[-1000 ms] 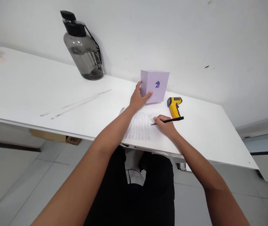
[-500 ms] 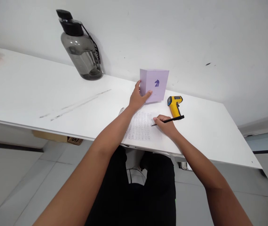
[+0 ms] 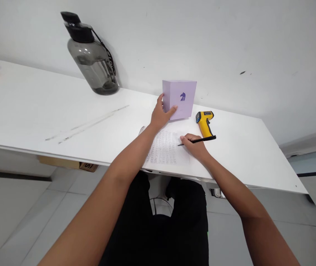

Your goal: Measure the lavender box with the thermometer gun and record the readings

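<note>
Two legs in black trousers (image 3: 185, 221) are closest, tucked under a long white table (image 3: 246, 155). On the table, near its front edge, lies a sheet of paper (image 3: 163, 147) with rows of small grey marks, too blurry to read. The right hand (image 3: 196, 146) is by the paper's right side, its thumb and fingers pinching a black pen (image 3: 206, 139). The pen's tip is over the paper, but I cannot tell if it touches. Just past the pen lies a yellow and black gun-shaped tool (image 3: 205, 123). The left hand (image 3: 160, 114) grips a light purple box (image 3: 178, 99), thumb on the front and fingers at the left side. The box is past the paper, near the wall (image 3: 202, 37), and has a dark purple horse head on it. Farther left, a big grey see-through bottle (image 3: 94, 70) with a black lid stands by the wall
</note>
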`<state>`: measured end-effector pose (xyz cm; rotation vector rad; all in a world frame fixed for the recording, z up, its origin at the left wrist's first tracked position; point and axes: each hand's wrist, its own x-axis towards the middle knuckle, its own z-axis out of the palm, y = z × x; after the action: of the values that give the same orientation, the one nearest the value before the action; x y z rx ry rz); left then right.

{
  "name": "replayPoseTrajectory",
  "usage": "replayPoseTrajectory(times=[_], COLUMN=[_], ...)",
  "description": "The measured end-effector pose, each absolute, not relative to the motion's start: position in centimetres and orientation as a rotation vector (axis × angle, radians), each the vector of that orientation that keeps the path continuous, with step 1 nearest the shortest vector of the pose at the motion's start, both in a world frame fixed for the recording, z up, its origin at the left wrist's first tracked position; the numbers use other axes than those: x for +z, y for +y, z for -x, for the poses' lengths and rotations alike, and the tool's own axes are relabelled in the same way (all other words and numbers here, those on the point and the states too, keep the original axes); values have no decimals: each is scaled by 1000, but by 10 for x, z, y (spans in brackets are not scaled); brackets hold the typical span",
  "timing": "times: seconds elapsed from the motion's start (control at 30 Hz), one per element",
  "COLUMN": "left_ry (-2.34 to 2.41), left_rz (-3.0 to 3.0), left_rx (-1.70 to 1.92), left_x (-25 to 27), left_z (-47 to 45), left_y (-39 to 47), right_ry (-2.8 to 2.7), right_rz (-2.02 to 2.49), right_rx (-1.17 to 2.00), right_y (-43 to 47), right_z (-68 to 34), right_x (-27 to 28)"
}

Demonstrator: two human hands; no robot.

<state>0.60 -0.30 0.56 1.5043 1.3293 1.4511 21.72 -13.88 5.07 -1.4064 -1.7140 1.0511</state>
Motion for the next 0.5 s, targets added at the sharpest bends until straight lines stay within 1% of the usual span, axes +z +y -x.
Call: replayPoseTrajectory(times=[0.5], left_ry=[1331], left_rz=[-1502], left_rx=[1454], left_x=[6], left_z=[-7], left_y=[-3], right_ry=[-1731], right_rz=[1386], right_rx=[1017], right_y=[-139], right_z=[-221], right_x=[51])
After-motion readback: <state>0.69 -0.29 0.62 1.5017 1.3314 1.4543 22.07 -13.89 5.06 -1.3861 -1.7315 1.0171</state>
